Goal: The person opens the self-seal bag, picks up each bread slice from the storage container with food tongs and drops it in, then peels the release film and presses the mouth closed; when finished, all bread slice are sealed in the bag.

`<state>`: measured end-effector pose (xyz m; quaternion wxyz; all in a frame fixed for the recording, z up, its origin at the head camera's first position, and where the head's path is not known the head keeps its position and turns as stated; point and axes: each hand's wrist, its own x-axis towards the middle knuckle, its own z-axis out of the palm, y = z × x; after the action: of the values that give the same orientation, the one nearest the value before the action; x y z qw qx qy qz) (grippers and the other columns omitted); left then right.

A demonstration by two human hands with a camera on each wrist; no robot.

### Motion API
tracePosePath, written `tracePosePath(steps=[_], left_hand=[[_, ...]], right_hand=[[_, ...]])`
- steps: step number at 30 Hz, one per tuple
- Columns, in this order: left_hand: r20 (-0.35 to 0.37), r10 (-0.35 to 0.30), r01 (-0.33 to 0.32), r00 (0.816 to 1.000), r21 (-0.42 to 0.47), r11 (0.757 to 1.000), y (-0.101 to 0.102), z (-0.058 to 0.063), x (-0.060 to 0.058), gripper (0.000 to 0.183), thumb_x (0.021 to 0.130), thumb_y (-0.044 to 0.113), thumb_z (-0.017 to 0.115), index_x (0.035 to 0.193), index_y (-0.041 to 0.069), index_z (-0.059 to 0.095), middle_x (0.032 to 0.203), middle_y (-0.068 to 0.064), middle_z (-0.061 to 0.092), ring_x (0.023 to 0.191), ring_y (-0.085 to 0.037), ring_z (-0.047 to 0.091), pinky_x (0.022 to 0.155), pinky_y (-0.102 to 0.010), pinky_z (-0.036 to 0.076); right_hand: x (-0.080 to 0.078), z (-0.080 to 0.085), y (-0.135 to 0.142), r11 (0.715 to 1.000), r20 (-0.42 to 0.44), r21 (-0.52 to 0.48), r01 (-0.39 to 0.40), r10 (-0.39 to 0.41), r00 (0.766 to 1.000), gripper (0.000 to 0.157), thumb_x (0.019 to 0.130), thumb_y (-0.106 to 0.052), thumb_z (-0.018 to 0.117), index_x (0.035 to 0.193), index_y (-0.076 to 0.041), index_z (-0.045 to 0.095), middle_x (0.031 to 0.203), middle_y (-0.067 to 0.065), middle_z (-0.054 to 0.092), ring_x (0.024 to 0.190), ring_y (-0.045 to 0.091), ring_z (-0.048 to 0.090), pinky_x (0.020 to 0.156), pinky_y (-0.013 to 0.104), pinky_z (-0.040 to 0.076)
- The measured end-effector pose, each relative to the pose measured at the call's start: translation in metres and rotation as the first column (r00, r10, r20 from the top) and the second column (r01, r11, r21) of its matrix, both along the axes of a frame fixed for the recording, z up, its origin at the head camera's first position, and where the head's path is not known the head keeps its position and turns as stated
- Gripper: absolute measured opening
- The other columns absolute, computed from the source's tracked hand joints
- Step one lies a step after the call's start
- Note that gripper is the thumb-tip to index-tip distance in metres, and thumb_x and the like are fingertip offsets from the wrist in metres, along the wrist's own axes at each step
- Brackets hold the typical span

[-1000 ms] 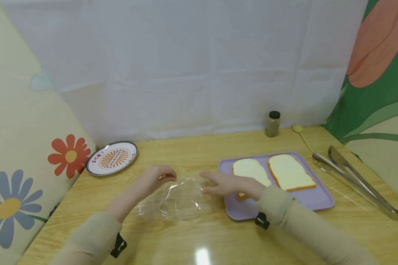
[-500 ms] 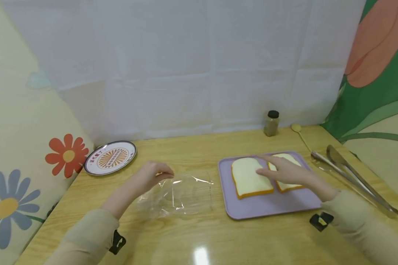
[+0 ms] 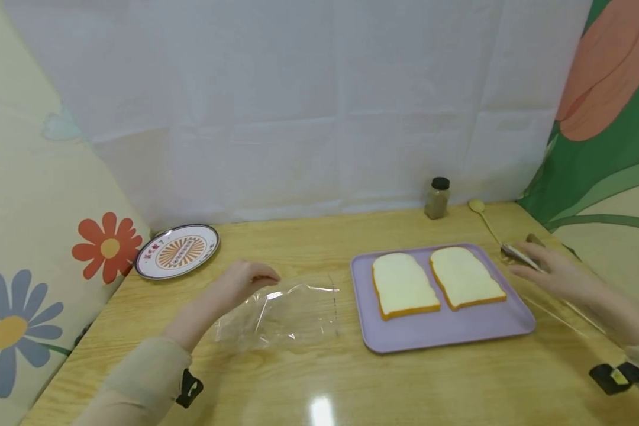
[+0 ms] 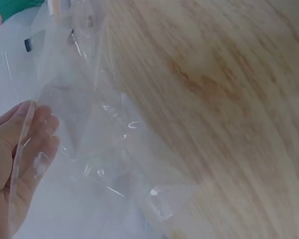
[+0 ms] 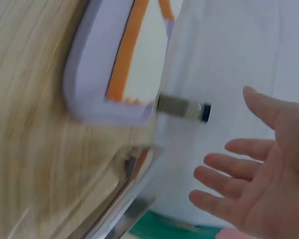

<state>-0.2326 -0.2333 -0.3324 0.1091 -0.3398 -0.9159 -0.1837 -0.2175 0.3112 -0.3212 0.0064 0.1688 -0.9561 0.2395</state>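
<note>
My left hand (image 3: 239, 287) pinches the edge of a clear plastic bag (image 3: 300, 313), which spreads over the wooden table. In the left wrist view the thumb and fingertips meet at the bag's rim, seen through the film. At the right my right hand (image 3: 567, 281) hovers over metal tongs (image 5: 127, 199), hiding much of them in the head view. Its fingers reach out loosely with the thumb apart, and nothing is held, as the right wrist view shows. Between the hands is a purple tray (image 3: 436, 337) bearing two bread slices (image 3: 406, 287), side by side.
A patterned plate (image 3: 178, 251) leans at the back left. Toward the back right stand a dark-capped jar (image 3: 437, 200) and a yellow spoon (image 3: 477, 206). White sheeting (image 3: 277, 106) hangs behind the table, with flowered panels on both sides.
My right hand has left the bag, crossed over the tray and arrived above the tongs. The left hand has stayed with the bag, whose right side has sunk and shifted slightly.
</note>
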Motion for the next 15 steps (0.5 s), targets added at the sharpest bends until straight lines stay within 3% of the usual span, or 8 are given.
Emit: tracePosePath(steps=[2, 6, 10, 15], left_hand=[[-0.002, -0.002, 0.002, 1.0, 0.011, 1.0, -0.002, 0.002, -0.002, 0.007, 0.081, 0.003, 0.069, 0.087, 0.002, 0.073, 0.084, -0.008, 0.073, 0.077, -0.022, 0.07, 0.067, -0.029, 0.057], [-0.029, -0.004, 0.005, 1.0, 0.015, 1.0, -0.005, 0.005, -0.005, 0.006, 0.08, 0.002, 0.07, 0.085, 0.004, 0.073, 0.083, -0.007, 0.073, 0.075, -0.02, 0.069, 0.066, -0.029, 0.057], [-0.049, -0.004, 0.003, 0.999, -0.014, 1.0, -0.002, 0.007, -0.006, 0.006, 0.081, 0.004, 0.071, 0.085, 0.006, 0.074, 0.082, -0.005, 0.074, 0.075, -0.018, 0.07, 0.067, -0.028, 0.057], [-0.021, 0.001, -0.002, 1.0, -0.05, 0.999, 0.007, 0.004, -0.003, 0.007, 0.082, 0.005, 0.069, 0.087, 0.003, 0.074, 0.083, -0.007, 0.074, 0.076, -0.02, 0.07, 0.068, -0.029, 0.058]], right_hand=[[0.001, -0.002, 0.016, 0.999, 0.008, 0.009, 0.037, -0.037, 0.999, 0.069, 0.096, -0.029, 0.055, 0.137, 0.019, 0.027, 0.134, 0.045, 0.032, 0.118, 0.062, 0.035, 0.091, 0.065, 0.038], [0.004, -0.009, 0.041, 0.988, 0.011, 0.122, 0.094, -0.096, 0.995, 0.078, 0.094, -0.032, 0.058, 0.132, 0.027, 0.024, 0.127, 0.052, 0.03, 0.11, 0.067, 0.037, 0.084, 0.07, 0.04], [0.009, -0.02, 0.06, 0.975, 0.044, 0.189, 0.121, -0.132, 0.99, 0.086, 0.09, -0.034, 0.063, 0.127, 0.032, 0.022, 0.12, 0.057, 0.03, 0.105, 0.069, 0.037, 0.079, 0.069, 0.043], [0.011, -0.034, 0.073, 0.958, 0.087, 0.241, 0.159, -0.184, 0.979, 0.093, 0.088, -0.041, 0.064, 0.123, 0.034, 0.022, 0.115, 0.057, 0.034, 0.101, 0.067, 0.041, 0.076, 0.065, 0.046]])
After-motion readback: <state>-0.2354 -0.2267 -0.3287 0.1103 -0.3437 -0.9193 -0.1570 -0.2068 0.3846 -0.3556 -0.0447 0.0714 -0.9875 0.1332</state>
